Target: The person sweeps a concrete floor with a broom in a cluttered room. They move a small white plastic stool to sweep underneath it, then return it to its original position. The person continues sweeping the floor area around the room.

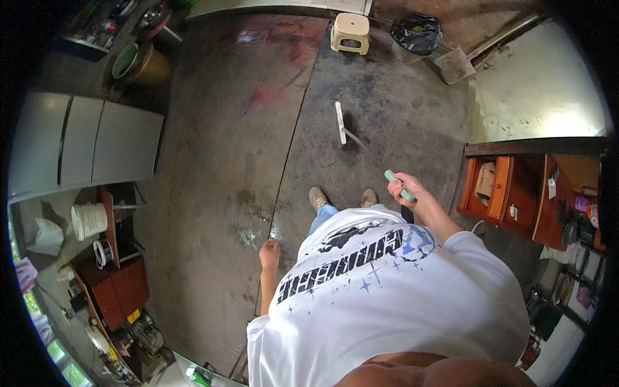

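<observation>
My right hand (408,189) is closed around the pale green grip (400,186) of a long-handled floor squeegee. Its thin shaft (361,143) runs out in front of my feet. At the far end, the narrow white head (341,123) is at the dark concrete floor; whether it presses on the floor cannot be told. My left hand (270,255) hangs at my left side with its fingers curled, and nothing shows in it. Close by it, a wet, shiny patch (251,231) marks the floor beside a long seam.
Ahead are a beige plastic stool (351,30), a bin with a black bag (417,35) and a shovel (455,66). A grey refrigerator (123,144) and a reddish cabinet (118,292) line the left. To the right is a wooden cabinet (524,200) with an open drawer.
</observation>
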